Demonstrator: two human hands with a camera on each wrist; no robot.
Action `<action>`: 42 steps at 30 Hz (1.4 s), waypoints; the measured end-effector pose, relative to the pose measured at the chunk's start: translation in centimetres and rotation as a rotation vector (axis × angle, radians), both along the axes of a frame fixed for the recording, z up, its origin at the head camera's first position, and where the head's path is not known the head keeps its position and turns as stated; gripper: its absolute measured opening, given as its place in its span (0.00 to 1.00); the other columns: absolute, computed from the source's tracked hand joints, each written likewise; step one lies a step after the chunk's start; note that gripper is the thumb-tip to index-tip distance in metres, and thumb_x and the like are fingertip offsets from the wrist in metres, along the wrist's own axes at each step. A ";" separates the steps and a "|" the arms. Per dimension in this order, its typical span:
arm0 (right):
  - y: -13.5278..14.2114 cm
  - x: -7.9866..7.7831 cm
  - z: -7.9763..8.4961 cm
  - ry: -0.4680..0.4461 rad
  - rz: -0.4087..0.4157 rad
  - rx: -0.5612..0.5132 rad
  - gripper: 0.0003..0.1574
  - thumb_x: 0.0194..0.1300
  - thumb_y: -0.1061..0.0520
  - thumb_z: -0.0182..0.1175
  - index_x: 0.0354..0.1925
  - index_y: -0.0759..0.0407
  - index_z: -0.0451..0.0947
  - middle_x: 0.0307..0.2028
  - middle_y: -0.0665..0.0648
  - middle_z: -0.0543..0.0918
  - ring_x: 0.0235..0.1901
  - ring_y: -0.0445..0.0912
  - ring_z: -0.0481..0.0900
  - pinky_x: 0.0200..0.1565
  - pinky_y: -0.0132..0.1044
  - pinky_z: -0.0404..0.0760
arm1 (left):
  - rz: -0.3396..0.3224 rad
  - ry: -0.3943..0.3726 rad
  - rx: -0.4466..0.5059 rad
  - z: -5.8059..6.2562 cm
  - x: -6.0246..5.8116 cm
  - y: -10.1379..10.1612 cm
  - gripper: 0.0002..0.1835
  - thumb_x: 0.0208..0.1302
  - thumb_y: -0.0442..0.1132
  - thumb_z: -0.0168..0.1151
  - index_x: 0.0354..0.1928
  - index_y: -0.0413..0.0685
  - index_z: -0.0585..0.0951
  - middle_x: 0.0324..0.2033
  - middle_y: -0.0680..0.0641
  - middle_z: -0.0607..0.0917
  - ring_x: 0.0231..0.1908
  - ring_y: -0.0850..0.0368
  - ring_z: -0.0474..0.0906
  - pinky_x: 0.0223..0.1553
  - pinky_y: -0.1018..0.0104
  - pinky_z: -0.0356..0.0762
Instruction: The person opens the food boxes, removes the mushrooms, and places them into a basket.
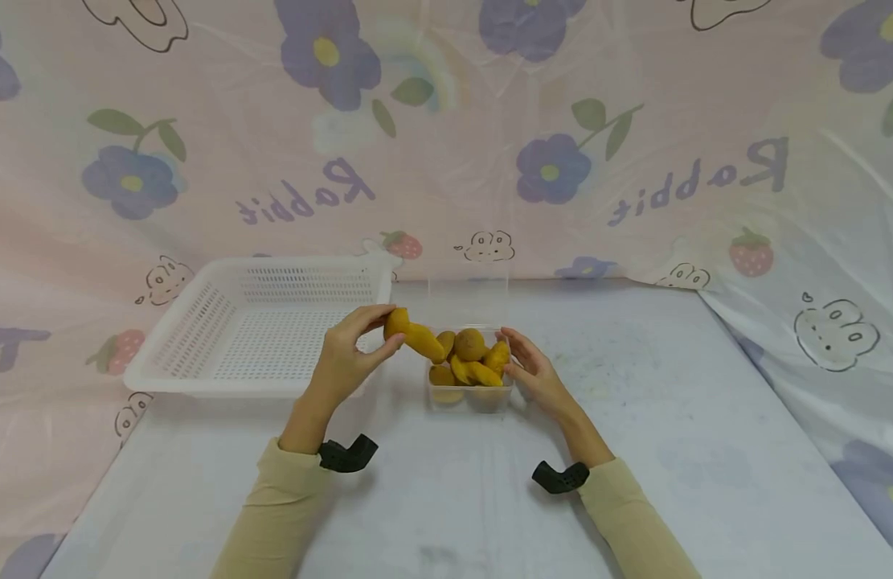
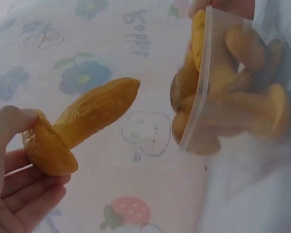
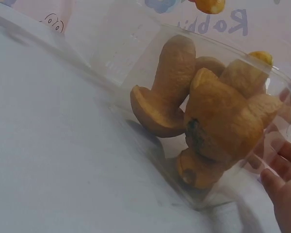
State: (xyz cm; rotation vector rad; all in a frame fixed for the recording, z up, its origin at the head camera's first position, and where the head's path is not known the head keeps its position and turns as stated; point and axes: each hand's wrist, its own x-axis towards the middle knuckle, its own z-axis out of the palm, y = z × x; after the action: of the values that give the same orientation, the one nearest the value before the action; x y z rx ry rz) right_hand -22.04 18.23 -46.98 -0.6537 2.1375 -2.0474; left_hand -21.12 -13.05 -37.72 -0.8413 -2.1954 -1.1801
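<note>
My left hand (image 1: 348,354) pinches a yellow-brown mushroom (image 2: 94,116) by its cap, thumb on one side and fingers beneath. Its stem points right, toward a clear plastic box (image 1: 471,389); in the head view the stem's end overlaps the box's left rim. Several similar mushrooms (image 1: 469,344) fill the box, some caps standing above the rim. At the box's right side, my right hand (image 1: 538,374) holds the wall, its thumb toward the front and fingers farther back. Through the box wall in the right wrist view, one mushroom shows a dark patch (image 3: 197,136).
The box's clear lid (image 1: 468,299) stands raised at its back. A white perforated basket (image 1: 258,386) sits to the left on the white table (image 1: 634,402). Behind hangs a pink patterned cloth (image 1: 446,185).
</note>
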 end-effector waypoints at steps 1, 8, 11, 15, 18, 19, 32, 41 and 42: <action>0.0 0.0 0.0 0.000 -0.002 0.003 0.38 0.73 0.61 0.49 0.74 0.66 0.47 0.74 0.70 0.52 0.75 0.62 0.45 0.73 0.60 0.45 | 0.010 0.001 0.005 -0.1 0.0 -0.4 0.23 0.53 0.30 0.71 0.53 0.34 0.79 0.49 0.38 0.85 0.49 0.45 0.84 0.52 0.59 0.84; -0.1 0.1 0.0 0.016 -0.010 0.001 0.38 0.73 0.61 0.50 0.73 0.66 0.47 0.73 0.72 0.53 0.75 0.62 0.47 0.73 0.64 0.45 | 0.066 -0.010 0.014 -0.2 0.2 -2.7 0.23 0.53 0.27 0.70 0.53 0.34 0.79 0.47 0.37 0.85 0.47 0.44 0.84 0.52 0.63 0.83; 0.0 0.1 -0.2 0.040 -0.006 -0.006 0.38 0.73 0.57 0.51 0.73 0.64 0.49 0.73 0.71 0.54 0.75 0.56 0.50 0.72 0.67 0.44 | 0.090 -0.010 0.014 -0.3 0.2 -3.5 0.22 0.54 0.27 0.69 0.53 0.34 0.79 0.46 0.37 0.85 0.47 0.45 0.83 0.53 0.73 0.81; 0.1 0.0 -0.6 0.096 0.004 -0.020 0.37 0.73 0.55 0.51 0.73 0.61 0.51 0.73 0.67 0.58 0.73 0.39 0.58 0.72 0.68 0.46 | 0.121 -0.010 0.017 -0.4 0.2 -4.5 0.22 0.54 0.26 0.68 0.53 0.35 0.79 0.46 0.37 0.85 0.46 0.45 0.82 0.53 0.83 0.78; 0.1 0.0 -0.5 0.092 -0.001 -0.024 0.37 0.73 0.55 0.51 0.73 0.62 0.51 0.73 0.68 0.57 0.73 0.41 0.58 0.72 0.68 0.46 | 0.143 -0.008 0.019 -0.4 0.2 -5.3 0.21 0.55 0.26 0.68 0.53 0.34 0.79 0.46 0.37 0.85 0.46 0.44 0.83 0.53 0.85 0.76; 0.0 0.0 -0.5 0.083 -0.002 -0.022 0.38 0.73 0.54 0.51 0.73 0.63 0.50 0.73 0.69 0.56 0.74 0.46 0.57 0.73 0.67 0.46 | 0.153 -0.007 0.019 -0.4 0.2 -5.5 0.21 0.55 0.26 0.68 0.53 0.33 0.79 0.46 0.36 0.85 0.46 0.43 0.83 0.52 0.86 0.76; 0.0 0.0 -0.3 0.015 -0.015 -0.006 0.37 0.73 0.61 0.49 0.73 0.66 0.47 0.74 0.72 0.52 0.75 0.51 0.52 0.74 0.65 0.43 | 0.239 -0.042 -0.002 -0.9 0.1 -8.2 0.21 0.56 0.26 0.66 0.53 0.31 0.78 0.47 0.34 0.85 0.45 0.41 0.82 0.50 0.91 0.74; 0.0 0.0 -0.2 0.021 0.001 -0.017 0.38 0.73 0.62 0.49 0.74 0.66 0.47 0.74 0.72 0.52 0.75 0.64 0.44 0.74 0.63 0.43 | 0.330 -0.168 -0.100 -2.1 0.0 -9.9 0.20 0.62 0.35 0.64 0.54 0.31 0.78 0.46 0.33 0.85 0.46 0.40 0.82 0.48 0.80 0.81; 0.0 0.0 -0.2 0.021 0.000 -0.017 0.38 0.73 0.62 0.49 0.74 0.66 0.47 0.74 0.72 0.52 0.75 0.64 0.44 0.74 0.62 0.44 | 0.333 -0.182 -0.110 -2.2 0.0 -10.0 0.20 0.63 0.36 0.64 0.55 0.32 0.78 0.46 0.33 0.84 0.46 0.40 0.82 0.48 0.72 0.83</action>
State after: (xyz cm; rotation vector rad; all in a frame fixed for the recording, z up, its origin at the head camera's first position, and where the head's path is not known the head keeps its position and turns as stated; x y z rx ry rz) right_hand -22.04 18.19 -47.22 -0.6797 2.1336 -2.0699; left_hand -21.09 -23.10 -39.94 -0.3970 -2.4474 -1.0114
